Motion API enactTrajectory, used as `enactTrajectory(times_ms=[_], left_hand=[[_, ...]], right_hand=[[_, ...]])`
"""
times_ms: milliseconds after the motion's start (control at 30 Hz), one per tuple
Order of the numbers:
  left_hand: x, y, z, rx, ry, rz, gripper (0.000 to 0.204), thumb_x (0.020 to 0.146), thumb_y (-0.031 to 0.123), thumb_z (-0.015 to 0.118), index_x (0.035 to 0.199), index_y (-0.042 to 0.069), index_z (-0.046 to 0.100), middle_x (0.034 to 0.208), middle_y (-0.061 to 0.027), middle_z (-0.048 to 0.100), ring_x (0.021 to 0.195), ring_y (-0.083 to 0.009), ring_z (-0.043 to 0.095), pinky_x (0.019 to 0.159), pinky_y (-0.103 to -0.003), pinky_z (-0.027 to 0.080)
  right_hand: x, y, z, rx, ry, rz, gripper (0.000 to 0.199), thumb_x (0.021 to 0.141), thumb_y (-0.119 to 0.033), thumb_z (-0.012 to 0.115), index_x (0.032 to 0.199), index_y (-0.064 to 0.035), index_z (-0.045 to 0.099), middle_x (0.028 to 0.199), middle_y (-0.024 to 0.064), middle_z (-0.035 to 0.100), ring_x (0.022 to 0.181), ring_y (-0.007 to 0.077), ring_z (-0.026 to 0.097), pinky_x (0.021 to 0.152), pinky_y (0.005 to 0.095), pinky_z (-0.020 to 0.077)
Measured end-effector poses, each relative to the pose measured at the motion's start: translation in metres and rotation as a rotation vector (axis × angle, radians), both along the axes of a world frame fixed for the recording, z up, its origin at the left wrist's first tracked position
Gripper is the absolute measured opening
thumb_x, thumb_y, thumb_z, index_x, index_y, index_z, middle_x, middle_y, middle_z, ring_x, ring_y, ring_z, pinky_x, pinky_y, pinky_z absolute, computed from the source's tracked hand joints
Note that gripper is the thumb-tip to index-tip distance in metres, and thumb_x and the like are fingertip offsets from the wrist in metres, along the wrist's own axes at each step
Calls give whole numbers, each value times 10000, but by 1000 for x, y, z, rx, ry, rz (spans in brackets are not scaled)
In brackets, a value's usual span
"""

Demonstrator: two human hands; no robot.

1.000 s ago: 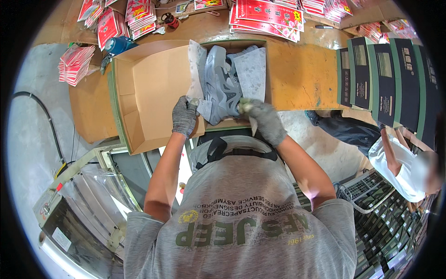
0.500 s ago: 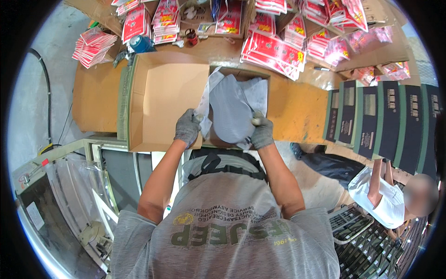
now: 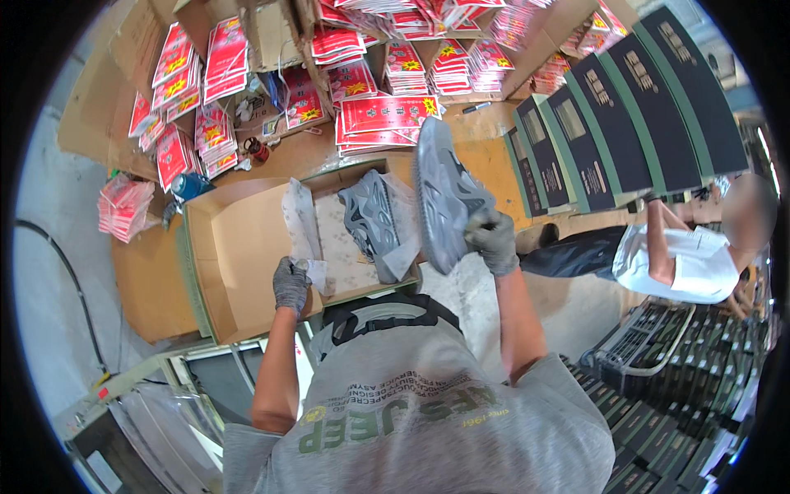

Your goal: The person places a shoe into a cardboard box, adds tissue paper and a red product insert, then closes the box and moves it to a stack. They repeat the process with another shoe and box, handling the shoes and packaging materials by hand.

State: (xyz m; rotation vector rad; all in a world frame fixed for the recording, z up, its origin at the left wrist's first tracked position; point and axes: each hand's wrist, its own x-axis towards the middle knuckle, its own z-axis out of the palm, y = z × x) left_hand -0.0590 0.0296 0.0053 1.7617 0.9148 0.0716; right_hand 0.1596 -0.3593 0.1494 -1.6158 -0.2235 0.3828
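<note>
My right hand (image 3: 492, 240), in a grey glove, grips a grey sneaker (image 3: 444, 198) by one end. The sneaker is held upright in the air, just right of an open shoebox (image 3: 350, 295). A second grey sneaker (image 3: 370, 218) lies in the box's right part, beside white paper. At the box's near side, my gloved left hand (image 3: 290, 284) is closed on the lower end of a crumpled sheet of tissue paper (image 3: 303, 218). The box's tan lid (image 3: 239, 255) lies folded open to the left.
Stacks of red printed cards (image 3: 387, 115) fill cardboard bins behind the box. Dark green-edged shoeboxes (image 3: 609, 123) stand in a row at the right. A co-worker in a white shirt (image 3: 671, 255) reaches toward them. More boxes (image 3: 658, 412) lie stacked at lower right.
The sneaker in my right hand has come up out of the box and to the right, uncovering the other sneaker. My left hand has kept the tissue paper. The view has shifted right.
</note>
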Motion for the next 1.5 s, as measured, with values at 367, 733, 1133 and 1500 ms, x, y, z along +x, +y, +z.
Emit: enactTrajectory(times_ms=[367,733,1133,1500], left_hand=[[4,-5,21,-23,28,-6,157,993,150,663,937,17,601,735,-65,632,563,-129,576,506,-310,479],[-14,6,11,232,136,-33,255,932,239,683,883,15,573,748,-153,606,678,-271,588,664,-431,492],[7,-12,2,-21,-72,0,195,963,107,656,901,25,490,746,-42,537,567,-148,500,471,-321,439],[11,-1,-23,-118,-157,3,127,975,90,639,961,25,530,740,-25,539,562,-144,482,441,-309,413]], right_hand=[[-3,1,-104,-1208,-597,60,132,759,-132,668,858,-82,740,883,179,707,893,384,674,814,494,526],[-23,274,-133,-535,-909,665,202,741,-107,674,929,-46,715,884,218,708,859,401,681,802,503,523],[18,303,-83,-883,-1015,1115,248,722,-227,746,929,-91,736,977,159,742,860,348,702,779,474,535],[52,143,14,-685,-993,795,320,705,-314,791,965,-132,744,969,119,747,851,344,698,756,462,539]])
